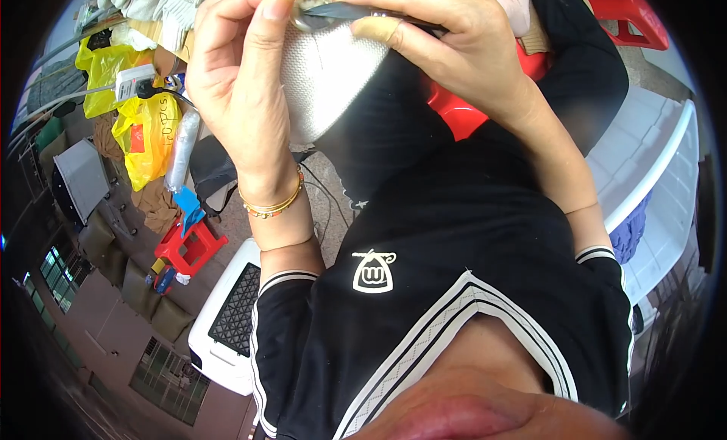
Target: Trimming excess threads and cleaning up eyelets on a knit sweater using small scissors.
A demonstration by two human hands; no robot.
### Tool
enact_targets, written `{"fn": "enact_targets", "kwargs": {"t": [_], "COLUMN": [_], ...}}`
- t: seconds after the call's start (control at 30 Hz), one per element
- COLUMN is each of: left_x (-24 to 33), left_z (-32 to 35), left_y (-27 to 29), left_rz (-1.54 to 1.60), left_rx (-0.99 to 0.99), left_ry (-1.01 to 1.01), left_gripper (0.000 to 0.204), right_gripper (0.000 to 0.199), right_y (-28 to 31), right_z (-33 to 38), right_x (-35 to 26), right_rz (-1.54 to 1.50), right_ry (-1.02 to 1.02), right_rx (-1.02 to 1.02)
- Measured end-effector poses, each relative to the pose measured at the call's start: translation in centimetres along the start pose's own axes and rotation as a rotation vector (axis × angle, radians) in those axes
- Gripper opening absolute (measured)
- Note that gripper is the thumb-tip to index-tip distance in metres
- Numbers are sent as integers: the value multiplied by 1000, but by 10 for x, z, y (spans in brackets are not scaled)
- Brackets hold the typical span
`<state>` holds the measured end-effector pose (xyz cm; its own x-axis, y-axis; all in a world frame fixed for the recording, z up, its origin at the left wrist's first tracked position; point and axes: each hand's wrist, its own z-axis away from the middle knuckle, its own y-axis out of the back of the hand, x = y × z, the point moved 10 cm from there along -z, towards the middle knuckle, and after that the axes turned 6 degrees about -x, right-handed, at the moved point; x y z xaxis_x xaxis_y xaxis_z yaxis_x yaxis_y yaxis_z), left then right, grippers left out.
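Observation:
My left hand (246,84) is closed at the top of the view, thumb and fingers pinching the upper edge of a white knitted piece (333,80). A small, rounded, shiny thing (309,20) sits at that pinch; its kind is too blurred to tell. Between the thumb and fingers of my right hand (462,42) is a slim dark pointed metal tool (337,11). Its tip reaches left to the shiny thing, beside my left thumb. Below, the knitted piece hangs over my dark-trousered leg (382,129). The picture's top edge cuts off part of both hands.
Pale knitted pieces (178,12) are piled at upper left. Nearby are a yellow plastic bag (148,152), a white power strip (135,84) with cables, and a red stool (189,247). Another red stool (458,110) is between my legs. A white plastic basin (644,167) stands at right.

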<state>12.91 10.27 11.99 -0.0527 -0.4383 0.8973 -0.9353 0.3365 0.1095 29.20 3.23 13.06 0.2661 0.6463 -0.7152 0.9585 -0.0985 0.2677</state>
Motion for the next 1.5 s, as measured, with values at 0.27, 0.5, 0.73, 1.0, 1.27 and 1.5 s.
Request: {"fn": "enact_targets", "kwargs": {"t": [0.27, 0.5, 0.73, 1.0, 1.27, 1.5], "left_x": [0, -1, -3, 41, 30, 30], "left_z": [2, 6, 4, 33, 27, 18], "left_y": [-5, -3, 2, -2, -4, -10], "left_rz": [-10, 3, 51, -437, -522, -642], "left_rx": [18, 52, 103, 166, 91, 44], "left_ry": [7, -1, 4, -221, -109, -20], "left_gripper": [12, 12, 13, 15, 7, 14], "right_gripper": [30, 28, 28, 38, 23, 13], "right_y": [-3, -4, -3, -4, -14, -17], "right_z": [-1, -1, 6, -4, -5, -5], "right_x": [10, 10, 5, 9, 16, 51], "right_rz": [-14, 8, 12, -1, 61, -209], "right_ry": [-219, -224, 225, -147, 231, -322], "right_rx": [-67, -85, 86, -122, 28, 2]}}
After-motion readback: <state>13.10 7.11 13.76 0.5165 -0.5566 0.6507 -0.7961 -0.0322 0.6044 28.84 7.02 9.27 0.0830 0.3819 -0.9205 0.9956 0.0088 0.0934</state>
